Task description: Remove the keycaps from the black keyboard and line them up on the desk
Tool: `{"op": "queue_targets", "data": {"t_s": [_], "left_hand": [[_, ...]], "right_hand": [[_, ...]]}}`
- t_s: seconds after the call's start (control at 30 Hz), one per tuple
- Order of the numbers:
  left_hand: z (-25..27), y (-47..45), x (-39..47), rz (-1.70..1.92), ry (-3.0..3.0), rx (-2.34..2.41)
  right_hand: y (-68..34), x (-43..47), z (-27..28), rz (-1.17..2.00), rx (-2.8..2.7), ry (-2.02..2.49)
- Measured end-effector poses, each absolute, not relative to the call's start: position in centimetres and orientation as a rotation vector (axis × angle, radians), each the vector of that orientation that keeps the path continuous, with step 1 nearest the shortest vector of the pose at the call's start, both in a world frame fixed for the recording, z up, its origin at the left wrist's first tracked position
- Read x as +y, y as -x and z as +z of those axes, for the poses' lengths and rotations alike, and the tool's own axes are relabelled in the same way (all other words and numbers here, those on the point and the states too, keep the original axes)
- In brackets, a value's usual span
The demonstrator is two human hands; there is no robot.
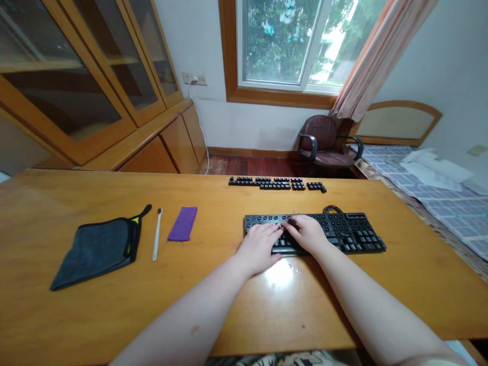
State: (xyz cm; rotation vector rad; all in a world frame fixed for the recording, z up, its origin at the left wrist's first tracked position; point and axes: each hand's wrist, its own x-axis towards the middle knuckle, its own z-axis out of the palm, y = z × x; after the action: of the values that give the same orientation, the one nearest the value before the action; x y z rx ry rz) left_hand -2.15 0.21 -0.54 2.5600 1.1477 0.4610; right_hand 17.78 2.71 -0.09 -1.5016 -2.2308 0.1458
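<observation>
A black keyboard (pixel 333 236) lies on the table, with bare sockets where several of its keys were. My left hand (pixel 261 246) rests open across its left part, fingers stretched toward the middle rows. Beside it, my right hand (pixel 308 233) is pinched over the upper middle of the board. At its fingertips is a small dark piece that looks like a keycap (pixel 292 221), partly covered by the fingers. Loose black keycaps (pixel 274 186) stand in rows near the table's far edge. Both hands hide part of the keys.
On the left of the wooden table (pixel 213 284) lie a folded grey cloth (pixel 99 246), a white toothbrush (pixel 156 236) and a purple cloth (pixel 183 223). A coiled cable (pixel 332 209) sits behind the keyboard. Beyond the table are a chair (pixel 322 137) and a bed (pixel 450 203).
</observation>
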Motion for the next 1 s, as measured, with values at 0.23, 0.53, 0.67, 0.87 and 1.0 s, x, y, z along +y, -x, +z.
{"op": "queue_targets", "data": {"t_s": [0.23, 0.53, 0.67, 0.87, 1.0], "left_hand": [[-1.1, 2.1, 0.5, 0.402, -2.601, 1.144], [-1.1, 2.2, 0.7, 0.348, -2.607, 1.147], [-1.2, 2.3, 0.8, 0.341, -2.595, 1.14], [-0.2, 2.2, 0.5, 0.482, -2.518, 1.196], [0.1, 2.2, 0.3, 0.709, -2.401, 1.276]], "right_hand": [[-17.8, 2.3, -0.7, 0.039, -2.354, 1.369], [-17.9, 2.6, -0.9, 0.092, -2.147, 1.449], [-18.1, 2.5, -0.4, 0.163, -1.885, 1.513], [-18.2, 2.3, -0.5, 0.311, -1.825, 1.391], [-17.7, 1.9, -0.2, 0.399, -1.835, 1.255]]}}
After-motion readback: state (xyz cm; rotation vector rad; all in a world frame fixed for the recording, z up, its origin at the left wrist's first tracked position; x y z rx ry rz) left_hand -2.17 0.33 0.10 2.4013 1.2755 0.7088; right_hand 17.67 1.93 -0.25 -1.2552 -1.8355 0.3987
